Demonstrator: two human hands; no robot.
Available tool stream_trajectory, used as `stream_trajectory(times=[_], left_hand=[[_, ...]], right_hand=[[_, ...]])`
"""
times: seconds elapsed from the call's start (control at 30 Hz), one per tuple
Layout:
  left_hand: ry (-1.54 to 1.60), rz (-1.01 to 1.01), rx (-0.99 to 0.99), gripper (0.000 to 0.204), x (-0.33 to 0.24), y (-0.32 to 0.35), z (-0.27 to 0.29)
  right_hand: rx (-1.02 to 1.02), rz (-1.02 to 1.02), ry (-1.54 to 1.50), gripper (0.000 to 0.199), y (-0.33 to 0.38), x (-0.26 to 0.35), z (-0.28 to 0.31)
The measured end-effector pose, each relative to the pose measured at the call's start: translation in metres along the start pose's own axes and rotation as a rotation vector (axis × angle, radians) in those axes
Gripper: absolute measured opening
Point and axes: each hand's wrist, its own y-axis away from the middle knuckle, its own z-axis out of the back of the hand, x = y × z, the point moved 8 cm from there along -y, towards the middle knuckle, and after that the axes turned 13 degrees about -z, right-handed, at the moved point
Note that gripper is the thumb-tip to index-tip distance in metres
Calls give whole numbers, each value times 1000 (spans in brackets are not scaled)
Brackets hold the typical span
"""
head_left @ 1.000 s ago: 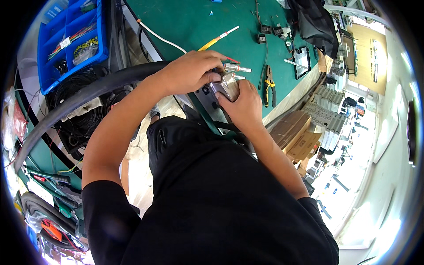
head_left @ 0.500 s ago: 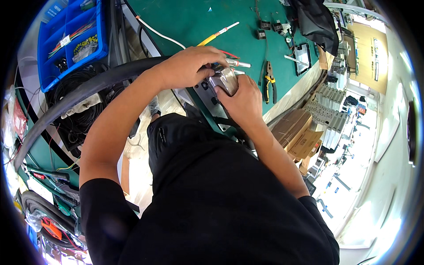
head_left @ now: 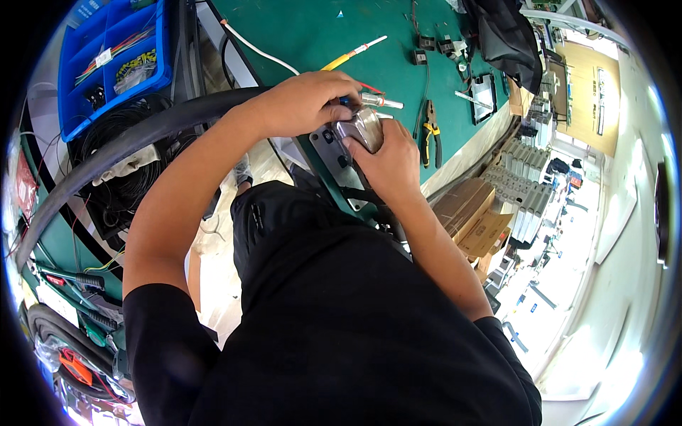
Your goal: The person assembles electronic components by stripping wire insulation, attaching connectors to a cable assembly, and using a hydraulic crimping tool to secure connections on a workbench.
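Shiny and silvery, a rounded metal housing [head_left: 361,130] sits at the near edge of the green bench. My right hand [head_left: 393,153] is wrapped round its right side, thumb in front. My left hand [head_left: 305,103] is closed at its upper left, thumb against or close to the housing; a bit of blue shows between finger and thumb, but what they grip is mostly hidden. Behind that hand ends a thick black cable [head_left: 135,135]. Wires with clear-sleeved metal ends [head_left: 380,101] and a yellow wire [head_left: 344,59] stick out past my fingers. Below the housing lies a grey metal plate [head_left: 332,157] with black fittings.
Yellow-and-black pliers [head_left: 431,135] lie on the green mat [head_left: 305,25] to the right. Beyond them are a small tray [head_left: 484,97], black clips [head_left: 425,44] and a black bag [head_left: 504,42]. A blue compartment box [head_left: 71,113] stands left; cardboard boxes [head_left: 469,213] lie right.
My left thumb and fingers have shifted slightly left off the housing's top, and a bit of blue now shows between them. My right hand keeps its hold on the housing.
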Motion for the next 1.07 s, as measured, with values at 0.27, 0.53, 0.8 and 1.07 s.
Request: stream_trajectory(times=[0.27,0.53,0.8,1.07], left_hand=[[62,-1,0,28,-4,0,3],[46,18,-3,29,-10,-1,4],[123,190,35,32,-11,-5,8],[-59,94,106,43,10,1,-2]], right_hand=[[-22,14,3,46,0,0,-2],[-19,16,-23,46,1,1,0],[-7,-10,-64,48,0,2,4],[66,-50,-40,51,0,-2,-2]])
